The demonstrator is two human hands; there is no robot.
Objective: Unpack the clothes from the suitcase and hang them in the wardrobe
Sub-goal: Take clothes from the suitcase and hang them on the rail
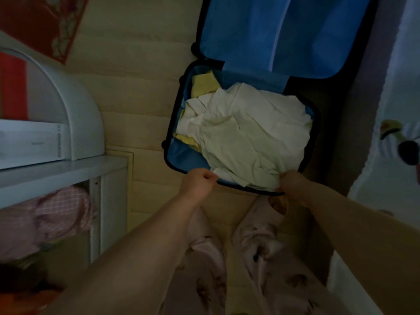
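Curling R hand point(293, 181) fingers into near hem of white garment point(250, 137), L hand point(200, 181) fisted beside it (holding cloth? can't tell), prob for lifting it outta the suitcase point(184, 156).

Dim light; pale plank floor point(145, 105); white shelf point(68, 169) left; red rug point(41, 21).
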